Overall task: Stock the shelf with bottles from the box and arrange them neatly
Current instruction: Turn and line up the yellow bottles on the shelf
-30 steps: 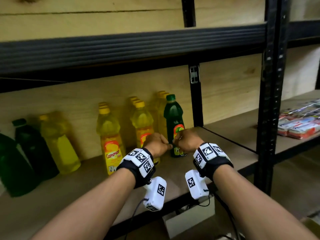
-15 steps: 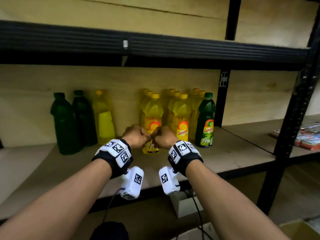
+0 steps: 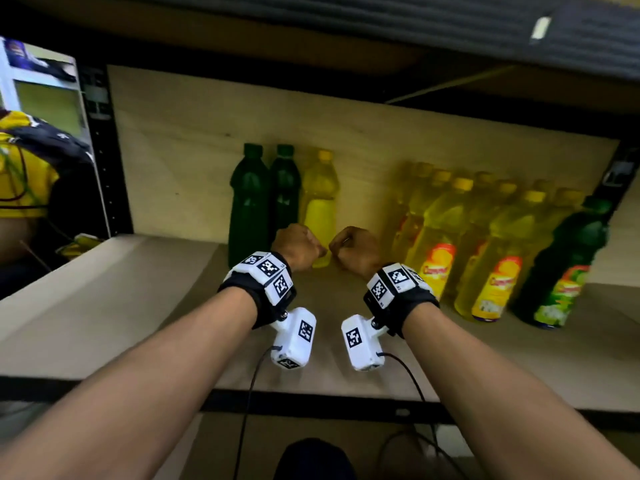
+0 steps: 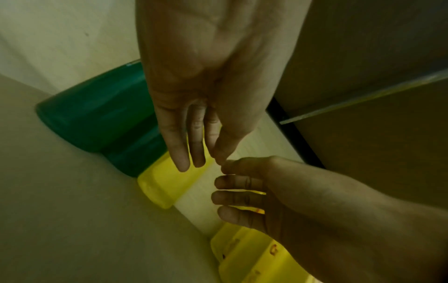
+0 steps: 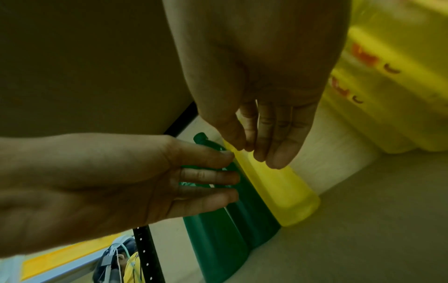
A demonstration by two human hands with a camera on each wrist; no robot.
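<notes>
Both hands hover close together over the wooden shelf board (image 3: 138, 306), fingers relaxed and holding nothing. My left hand (image 3: 299, 245) and right hand (image 3: 353, 249) are in front of a plain yellow bottle (image 3: 318, 202), not touching it. Left of that bottle stand two dark green bottles (image 3: 247, 202). In the left wrist view the left fingers (image 4: 191, 149) hang above the yellow bottle (image 4: 164, 183). The right wrist view shows the right fingers (image 5: 266, 143) loosely extended over the same yellow bottle (image 5: 286, 191). Several labelled yellow bottles (image 3: 495, 258) and a labelled green bottle (image 3: 561, 268) stand in rows at the right.
A black upright post (image 3: 104, 161) bounds the shelf bay on the left, and a person in a yellow shirt (image 3: 20, 181) is beyond it. The upper shelf beam (image 3: 415, 15) hangs low overhead. The shelf's front left part is bare board.
Both hands and the view have shifted left along the shelf, from the labelled green bottle past the yellow rows to the plain yellow bottle. The hands stay together and hold nothing.
</notes>
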